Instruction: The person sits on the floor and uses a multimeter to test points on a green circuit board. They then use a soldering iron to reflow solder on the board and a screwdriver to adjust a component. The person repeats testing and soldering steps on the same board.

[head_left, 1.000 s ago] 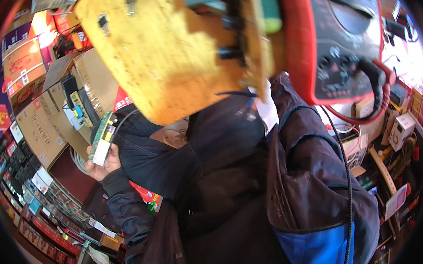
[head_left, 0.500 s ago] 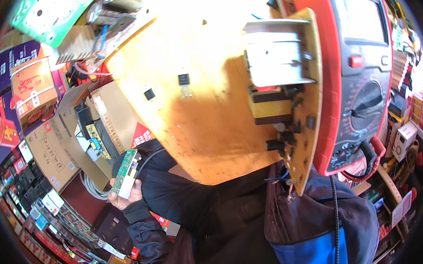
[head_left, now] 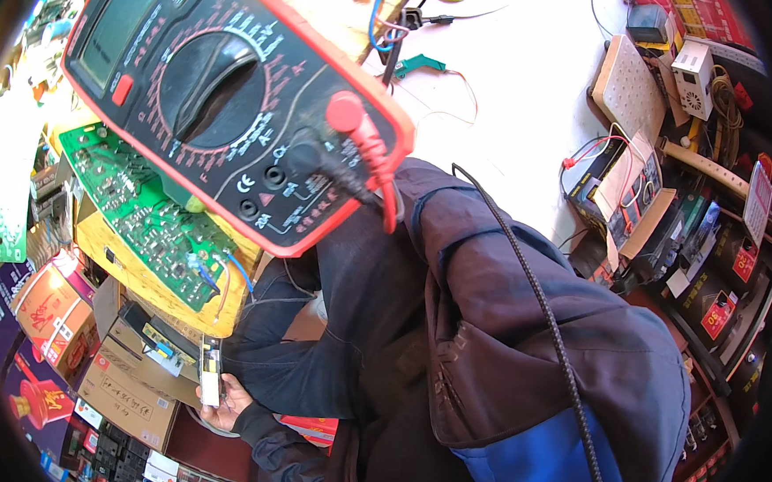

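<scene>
One small circuit board (head_left: pixel 210 386), lower left of frame, clamped in left hand (head_left: pixel 233 405); slack pinch could drop it. Right hand hidden, state unclear.

Printed symbols (head_left: pixel 259 32) ring the dial (head_left: pixel 214 91) of the multimeter (head_left: pixel 238 108).

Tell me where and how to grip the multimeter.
Grip the multimeter across its middle by the red rim, probably best from the person's right: leads crowd its lower end, the green board lies along its left, and its right side looks freer.
</scene>
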`<state>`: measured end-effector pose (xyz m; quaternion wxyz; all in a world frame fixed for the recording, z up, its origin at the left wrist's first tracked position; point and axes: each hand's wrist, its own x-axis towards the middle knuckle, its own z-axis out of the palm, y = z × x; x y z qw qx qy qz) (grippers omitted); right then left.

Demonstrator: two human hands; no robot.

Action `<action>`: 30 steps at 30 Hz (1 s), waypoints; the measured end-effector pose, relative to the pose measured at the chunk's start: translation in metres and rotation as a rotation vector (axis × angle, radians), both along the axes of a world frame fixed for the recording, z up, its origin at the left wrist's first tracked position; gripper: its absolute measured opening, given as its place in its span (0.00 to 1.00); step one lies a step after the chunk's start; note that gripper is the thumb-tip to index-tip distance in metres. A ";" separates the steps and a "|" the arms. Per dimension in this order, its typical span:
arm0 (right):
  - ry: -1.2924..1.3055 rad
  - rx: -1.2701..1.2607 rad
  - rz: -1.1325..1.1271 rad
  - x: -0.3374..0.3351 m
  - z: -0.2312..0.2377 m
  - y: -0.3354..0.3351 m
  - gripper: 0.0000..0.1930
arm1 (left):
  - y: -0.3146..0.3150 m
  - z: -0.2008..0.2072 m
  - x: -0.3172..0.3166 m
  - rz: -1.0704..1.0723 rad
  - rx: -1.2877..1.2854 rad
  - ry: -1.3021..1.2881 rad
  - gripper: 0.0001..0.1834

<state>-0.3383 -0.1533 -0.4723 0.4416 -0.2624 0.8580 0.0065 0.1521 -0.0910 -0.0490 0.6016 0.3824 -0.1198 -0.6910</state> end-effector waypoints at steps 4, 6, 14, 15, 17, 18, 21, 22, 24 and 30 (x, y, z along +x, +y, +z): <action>-0.061 0.101 -0.072 -0.014 0.038 -0.006 0.23 | -0.002 0.007 -0.010 0.046 0.038 -0.057 0.20; -0.039 0.115 -0.117 -0.018 0.051 -0.014 0.23 | -0.001 0.013 -0.016 0.110 0.086 -0.109 0.18; -0.021 0.080 -0.049 -0.012 0.035 -0.011 0.25 | -0.006 0.015 -0.025 0.018 0.037 -0.086 0.22; -0.022 0.076 -0.041 -0.010 0.032 -0.008 0.25 | -0.007 0.015 -0.025 0.006 0.023 -0.090 0.23; -0.017 0.068 -0.021 -0.009 0.026 -0.006 0.26 | -0.007 0.015 -0.024 0.032 0.042 -0.090 0.22; -0.017 0.063 -0.011 -0.008 0.025 -0.004 0.26 | -0.006 0.015 -0.024 0.042 0.039 -0.093 0.22; -0.014 0.044 0.028 -0.004 0.019 -0.001 0.27 | -0.005 0.015 -0.022 0.060 0.052 -0.113 0.22; -0.010 0.038 0.046 -0.002 0.014 0.001 0.27 | -0.004 0.014 -0.022 0.053 0.057 -0.092 0.22; -0.004 0.021 0.082 0.001 -0.002 0.008 0.28 | -0.003 0.012 -0.021 0.093 0.052 -0.100 0.22; 0.054 -0.105 0.288 0.013 -0.046 0.031 0.29 | -0.002 0.006 -0.019 0.006 0.000 -0.011 0.18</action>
